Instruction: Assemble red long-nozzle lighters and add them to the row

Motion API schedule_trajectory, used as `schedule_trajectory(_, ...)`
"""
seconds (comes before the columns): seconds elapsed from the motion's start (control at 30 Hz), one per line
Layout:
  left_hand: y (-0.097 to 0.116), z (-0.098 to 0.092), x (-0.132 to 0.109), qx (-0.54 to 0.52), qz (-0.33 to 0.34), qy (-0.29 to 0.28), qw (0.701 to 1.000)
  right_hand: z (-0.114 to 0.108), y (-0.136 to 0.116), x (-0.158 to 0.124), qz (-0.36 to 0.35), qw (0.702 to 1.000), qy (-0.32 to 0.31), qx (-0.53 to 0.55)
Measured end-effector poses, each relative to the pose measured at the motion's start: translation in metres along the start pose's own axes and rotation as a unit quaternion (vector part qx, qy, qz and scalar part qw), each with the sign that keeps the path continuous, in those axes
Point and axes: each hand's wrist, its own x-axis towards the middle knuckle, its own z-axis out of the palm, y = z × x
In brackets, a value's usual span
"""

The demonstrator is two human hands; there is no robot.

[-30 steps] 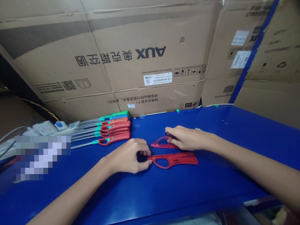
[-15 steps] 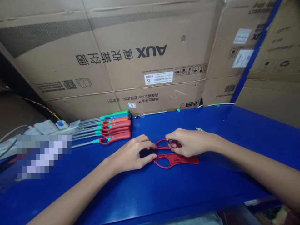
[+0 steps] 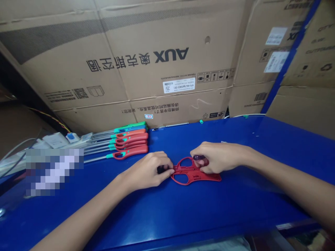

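Observation:
Two red lighter handle halves [image 3: 195, 176] lie side by side on the blue table [image 3: 146, 216], inner faces up, each with a finger loop at its left part. Their inner edges now appear to touch. My left hand [image 3: 154, 169] pinches their narrow left ends between thumb and fingers. My right hand [image 3: 216, 157] is closed over the right part of the upper half, hiding much of it. A short dark purple rod-shaped piece [image 3: 199, 157] sticks out of its fist; the rest of it is hidden.
Several assembled long-nosed lighters [image 3: 133, 152] lie in a row at the left. Beyond them are a power strip with white plugs [image 3: 56, 140] and cables. A thin metal rod [image 3: 174, 124] and a small green piece [image 3: 201, 121] lie by the cardboard wall [image 3: 146, 42].
The upper red half has come down against the lower one, closing the gap between them. Both hands keep their grips. The view has shifted slightly.

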Motion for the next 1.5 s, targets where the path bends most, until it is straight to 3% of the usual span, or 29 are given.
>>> schedule_trajectory(0.17,0.0005,-0.0005,-0.0004,0.001,-0.010,-0.010,1.000,0.0030,-0.0001,0.0028,-0.076,0.995,0.018,0.065)
schedule_trajectory(0.4,-0.0009,-0.0005,-0.0005,-0.002,-0.023,-0.027,0.999,-0.0010,0.0005,-0.0008,0.009,1.000,0.013,-0.001)
schedule_trajectory(0.83,-0.0006,-0.0006,0.0010,-0.027,-0.078,-0.041,0.996,0.0014,-0.0023,0.0005,-0.005,1.000,0.007,-0.011)
schedule_trajectory(1.5,-0.0014,-0.0050,-0.0003,0.009,-0.031,-0.027,0.999,0.0048,0.0001,0.0025,-0.017,1.000,0.022,-0.008)
